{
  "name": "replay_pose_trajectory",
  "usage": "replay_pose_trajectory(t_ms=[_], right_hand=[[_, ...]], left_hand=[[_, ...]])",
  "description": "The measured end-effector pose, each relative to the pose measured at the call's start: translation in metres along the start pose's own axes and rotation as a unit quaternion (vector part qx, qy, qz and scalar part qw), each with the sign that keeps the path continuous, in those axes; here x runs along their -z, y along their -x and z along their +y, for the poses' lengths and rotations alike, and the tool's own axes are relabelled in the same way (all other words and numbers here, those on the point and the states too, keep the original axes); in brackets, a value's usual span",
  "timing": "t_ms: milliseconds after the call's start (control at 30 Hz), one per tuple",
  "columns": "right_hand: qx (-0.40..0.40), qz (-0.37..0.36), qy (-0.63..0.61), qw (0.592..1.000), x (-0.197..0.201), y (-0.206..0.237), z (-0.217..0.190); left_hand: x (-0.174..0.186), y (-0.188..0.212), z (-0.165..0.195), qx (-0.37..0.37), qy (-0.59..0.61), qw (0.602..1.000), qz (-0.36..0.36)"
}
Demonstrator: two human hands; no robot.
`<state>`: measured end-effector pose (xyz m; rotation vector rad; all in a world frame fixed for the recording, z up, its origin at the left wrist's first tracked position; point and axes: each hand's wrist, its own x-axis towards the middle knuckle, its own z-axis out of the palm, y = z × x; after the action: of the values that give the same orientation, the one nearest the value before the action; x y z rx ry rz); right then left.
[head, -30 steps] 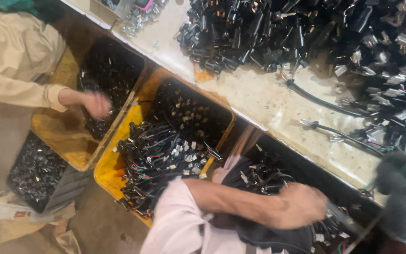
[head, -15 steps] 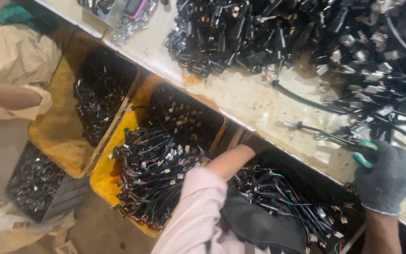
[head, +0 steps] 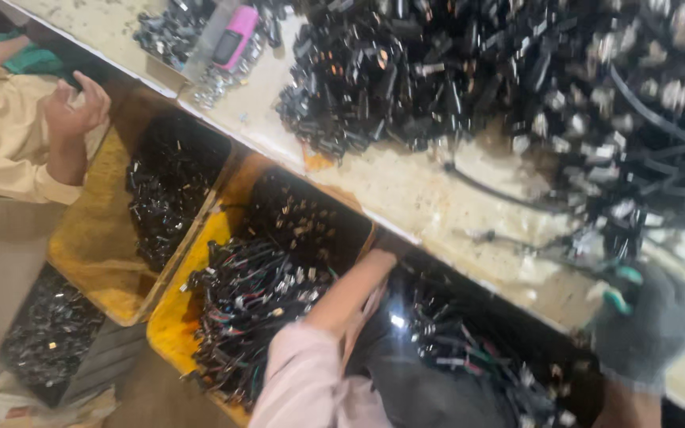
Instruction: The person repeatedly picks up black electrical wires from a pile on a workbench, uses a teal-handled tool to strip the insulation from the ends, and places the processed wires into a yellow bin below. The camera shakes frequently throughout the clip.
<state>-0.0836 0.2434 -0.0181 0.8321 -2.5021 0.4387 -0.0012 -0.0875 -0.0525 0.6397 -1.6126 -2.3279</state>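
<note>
My left arm, in a pink sleeve, reaches into a black bin [head: 517, 317] of wired connectors under the table's edge. My left hand [head: 376, 265] is mostly hidden at the bin's far corner, so its grip cannot be seen. My right hand [head: 642, 333], in a dark grey glove, rests at the table's front edge on the right. It is closed around a green-handled tool [head: 620, 292], which is blurred. A big heap of black cable harnesses [head: 517, 87] covers the pale tabletop [head: 406, 186] just beyond it.
A yellow bin [head: 170, 329] of black wire bundles stands left of my arm, with another yellow bin [head: 89, 254] and a dark crate [head: 49, 333] further left. A co-worker in beige raises a hand [head: 81, 103] at the far left. A pink device [head: 235, 36] lies on the table.
My left arm has stretched forward until the hand slid under the table's edge. My gloved right hand came down into view at the right. The co-worker's hand lifted out of the yellow bin.
</note>
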Motion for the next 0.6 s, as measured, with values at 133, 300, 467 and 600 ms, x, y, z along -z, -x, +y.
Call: replay_pose_trajectory(t_ms=[133, 300, 467, 600], right_hand=[[-0.043, -0.071, 0.107, 0.991, 0.018, -0.018, -0.014], [-0.161, -0.168, -0.028, 0.972, 0.018, -0.025, -0.013], [-0.154, -0.13, -0.129, 0.971, 0.001, -0.024, -0.008], [-0.135, -0.129, -0.06, 0.98, -0.007, -0.031, -0.01]], left_hand=[[0.013, 0.06, 0.032, 0.027, -0.557, 0.828, -0.068], [0.09, 0.044, 0.115, -0.394, -0.505, 0.734, 0.227], [0.128, -0.053, 0.133, -0.321, -0.568, 0.706, 0.275], [0.097, -0.062, 0.103, -0.27, -0.606, 0.671, 0.33]])
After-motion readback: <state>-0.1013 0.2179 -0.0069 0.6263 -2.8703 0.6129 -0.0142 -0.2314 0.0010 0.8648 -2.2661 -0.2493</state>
